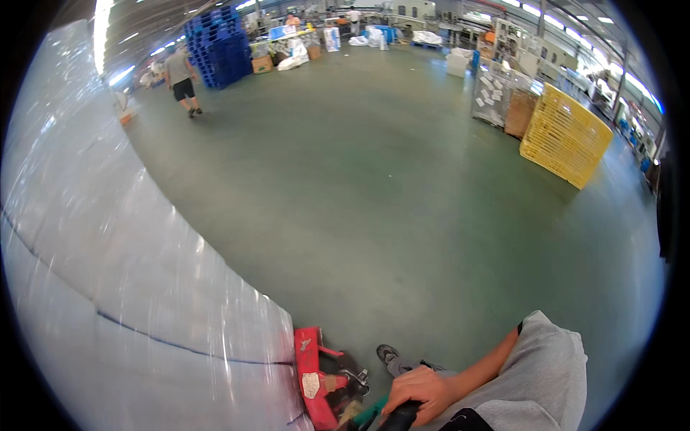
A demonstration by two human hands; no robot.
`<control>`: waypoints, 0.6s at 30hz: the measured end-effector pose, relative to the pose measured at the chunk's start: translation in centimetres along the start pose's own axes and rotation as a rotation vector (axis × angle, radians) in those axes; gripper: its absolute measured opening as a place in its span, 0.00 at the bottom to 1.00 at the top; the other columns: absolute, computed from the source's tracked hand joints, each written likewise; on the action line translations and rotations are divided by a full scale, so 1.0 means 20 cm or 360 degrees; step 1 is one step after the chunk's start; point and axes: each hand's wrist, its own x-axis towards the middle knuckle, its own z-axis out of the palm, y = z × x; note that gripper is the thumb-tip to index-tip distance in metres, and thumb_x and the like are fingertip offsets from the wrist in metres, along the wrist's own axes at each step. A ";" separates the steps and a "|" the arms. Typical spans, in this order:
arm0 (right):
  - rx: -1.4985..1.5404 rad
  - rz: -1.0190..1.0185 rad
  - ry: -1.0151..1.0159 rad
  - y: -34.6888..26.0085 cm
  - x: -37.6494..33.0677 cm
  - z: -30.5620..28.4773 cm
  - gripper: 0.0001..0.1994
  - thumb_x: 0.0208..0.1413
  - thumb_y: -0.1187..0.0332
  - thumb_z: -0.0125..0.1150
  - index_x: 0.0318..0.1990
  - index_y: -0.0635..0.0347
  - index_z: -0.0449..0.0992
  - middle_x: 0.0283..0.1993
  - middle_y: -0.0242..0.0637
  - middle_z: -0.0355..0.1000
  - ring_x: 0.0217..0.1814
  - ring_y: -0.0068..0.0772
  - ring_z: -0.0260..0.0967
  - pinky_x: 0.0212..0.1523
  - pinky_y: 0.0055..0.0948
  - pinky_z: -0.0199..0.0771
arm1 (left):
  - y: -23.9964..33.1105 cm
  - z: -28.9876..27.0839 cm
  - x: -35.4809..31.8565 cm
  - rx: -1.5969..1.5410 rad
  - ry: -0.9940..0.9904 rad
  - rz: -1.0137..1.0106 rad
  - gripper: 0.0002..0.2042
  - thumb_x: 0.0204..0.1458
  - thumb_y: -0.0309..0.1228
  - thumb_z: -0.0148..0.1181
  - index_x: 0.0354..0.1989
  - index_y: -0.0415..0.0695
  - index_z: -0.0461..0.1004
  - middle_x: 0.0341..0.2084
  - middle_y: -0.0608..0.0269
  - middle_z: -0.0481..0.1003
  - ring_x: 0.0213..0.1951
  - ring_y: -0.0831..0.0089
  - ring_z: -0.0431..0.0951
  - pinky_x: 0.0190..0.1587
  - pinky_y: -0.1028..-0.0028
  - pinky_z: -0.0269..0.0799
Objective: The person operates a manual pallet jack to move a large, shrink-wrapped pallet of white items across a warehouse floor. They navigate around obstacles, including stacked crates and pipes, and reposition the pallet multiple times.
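Gripping the black handle (399, 418) of a red pallet jack (316, 381) with the right hand (420, 394), fingers wrapped tight, low beside a tall wrapped load (122, 287). Left hand out of view. Probably hauling; steering across open floor (374, 215) likely needing a steady pull.

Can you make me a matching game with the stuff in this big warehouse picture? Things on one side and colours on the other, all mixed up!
Things:
1. Stack of pallets at the far left
2. Stack of pallets at the right
3. Pallet jack body by the wrapped load
4. Floor

Colours:
A. Red
B. Green
C. Blue
D. Yellow

Right pairs: 1-C, 2-D, 3-A, 4-B.

Bonus: the person's right hand is closed around the jack's dark handle.
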 end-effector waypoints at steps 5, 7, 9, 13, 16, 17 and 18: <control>-0.0049 0.0049 0.0158 -0.13 -0.16 0.12 0.16 0.50 0.61 0.70 0.40 0.62 0.78 0.32 0.38 0.76 0.28 0.38 0.75 0.27 0.30 0.71 | 0.32 0.19 0.14 -0.0238 -0.0158 0.0037 0.10 0.54 0.33 0.62 0.25 0.42 0.71 0.18 0.63 0.68 0.20 0.70 0.67 0.25 0.70 0.66; -0.0195 0.0159 0.0197 -0.16 -0.19 0.15 0.17 0.44 0.62 0.73 0.39 0.61 0.78 0.33 0.35 0.77 0.27 0.36 0.74 0.26 0.28 0.70 | 0.40 0.25 0.16 -0.0334 -0.0228 0.0017 0.10 0.54 0.33 0.62 0.26 0.42 0.72 0.18 0.62 0.69 0.21 0.70 0.68 0.26 0.70 0.66; -0.0198 0.0038 0.0329 -0.14 -0.18 0.17 0.14 0.43 0.68 0.73 0.38 0.60 0.78 0.31 0.34 0.76 0.24 0.33 0.72 0.22 0.27 0.67 | 0.35 0.23 0.16 -0.0306 -0.0285 0.0065 0.10 0.54 0.33 0.63 0.26 0.42 0.72 0.18 0.62 0.70 0.21 0.69 0.68 0.26 0.70 0.67; -0.0320 -0.0022 0.0402 -0.06 -0.22 0.20 0.16 0.40 0.70 0.73 0.39 0.59 0.78 0.31 0.32 0.77 0.25 0.31 0.72 0.23 0.26 0.66 | 0.44 0.20 0.18 -0.0209 -0.0381 -0.0065 0.08 0.51 0.31 0.64 0.25 0.43 0.73 0.19 0.63 0.71 0.22 0.70 0.69 0.26 0.70 0.67; -0.0414 -0.0082 0.0484 -0.05 -0.24 0.23 0.15 0.41 0.71 0.73 0.39 0.59 0.78 0.29 0.31 0.77 0.24 0.31 0.72 0.22 0.26 0.66 | 0.46 0.20 0.19 -0.0185 -0.0414 -0.0095 0.08 0.51 0.31 0.63 0.24 0.44 0.72 0.19 0.64 0.70 0.21 0.71 0.68 0.26 0.70 0.67; -0.0429 -0.0132 0.0513 -0.03 -0.23 0.24 0.15 0.42 0.71 0.73 0.39 0.59 0.78 0.29 0.31 0.77 0.24 0.31 0.72 0.22 0.25 0.66 | 0.47 0.21 0.19 -0.0237 -0.0334 -0.0105 0.10 0.50 0.33 0.65 0.22 0.44 0.72 0.17 0.64 0.69 0.20 0.72 0.67 0.24 0.72 0.66; -0.0454 -0.0172 0.0544 -0.02 -0.22 0.24 0.14 0.43 0.72 0.72 0.39 0.60 0.78 0.28 0.31 0.77 0.24 0.31 0.72 0.22 0.25 0.66 | 0.48 0.22 0.19 -0.0252 -0.0335 -0.0105 0.10 0.50 0.33 0.65 0.22 0.44 0.72 0.17 0.64 0.69 0.20 0.72 0.67 0.24 0.72 0.66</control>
